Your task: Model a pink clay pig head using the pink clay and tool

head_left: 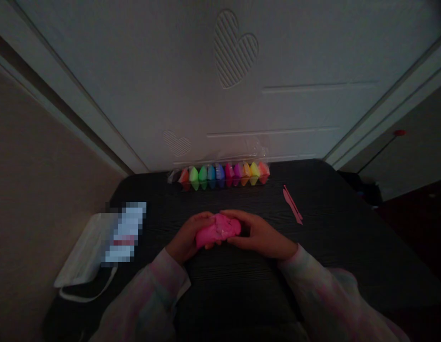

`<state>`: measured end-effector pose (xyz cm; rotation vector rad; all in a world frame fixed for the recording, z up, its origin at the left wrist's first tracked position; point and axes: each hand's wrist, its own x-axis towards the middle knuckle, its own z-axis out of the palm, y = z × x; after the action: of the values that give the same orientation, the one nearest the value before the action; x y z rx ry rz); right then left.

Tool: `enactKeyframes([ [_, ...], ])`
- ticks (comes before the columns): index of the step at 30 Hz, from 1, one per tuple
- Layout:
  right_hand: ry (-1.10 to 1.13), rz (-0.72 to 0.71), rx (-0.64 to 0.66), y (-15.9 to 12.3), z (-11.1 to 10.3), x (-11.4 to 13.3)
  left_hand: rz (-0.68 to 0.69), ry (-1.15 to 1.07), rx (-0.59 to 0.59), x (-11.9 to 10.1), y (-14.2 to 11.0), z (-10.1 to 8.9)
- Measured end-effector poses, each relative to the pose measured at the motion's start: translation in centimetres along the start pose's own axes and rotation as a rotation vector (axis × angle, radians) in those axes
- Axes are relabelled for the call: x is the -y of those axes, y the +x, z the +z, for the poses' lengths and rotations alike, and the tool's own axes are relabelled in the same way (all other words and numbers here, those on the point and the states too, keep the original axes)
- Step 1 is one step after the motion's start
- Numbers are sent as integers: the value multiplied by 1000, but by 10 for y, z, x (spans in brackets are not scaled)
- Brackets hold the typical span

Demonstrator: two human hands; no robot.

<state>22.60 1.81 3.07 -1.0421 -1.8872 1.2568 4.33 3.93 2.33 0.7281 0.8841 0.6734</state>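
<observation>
Right of unreadable pixelated patch (126,232), left grip (187,237), right grip (259,234) clamped on pink lump (217,229)

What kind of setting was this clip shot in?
Probably a room in a home: a dark table stands against a pale panel with embossed hearts, and a row of colourful packets lies along its far edge.

Dark table (238,285) bearing colorful packets (220,175), pink tools (292,204), white pouch (87,249).
</observation>
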Motion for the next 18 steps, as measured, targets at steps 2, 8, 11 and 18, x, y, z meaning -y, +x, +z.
enactKeyframes([
  [2,-3,0,-2,0,-1,0,-5,10,12,0,1,-2],
  [8,-24,0,11,0,0,3,-50,53,65,2,4,-7],
  [11,-98,39,-77,0,3,5,-76,66,50,2,4,-6],
  [18,-205,-29,-95,3,10,1,-45,42,-13,2,5,-4],
])
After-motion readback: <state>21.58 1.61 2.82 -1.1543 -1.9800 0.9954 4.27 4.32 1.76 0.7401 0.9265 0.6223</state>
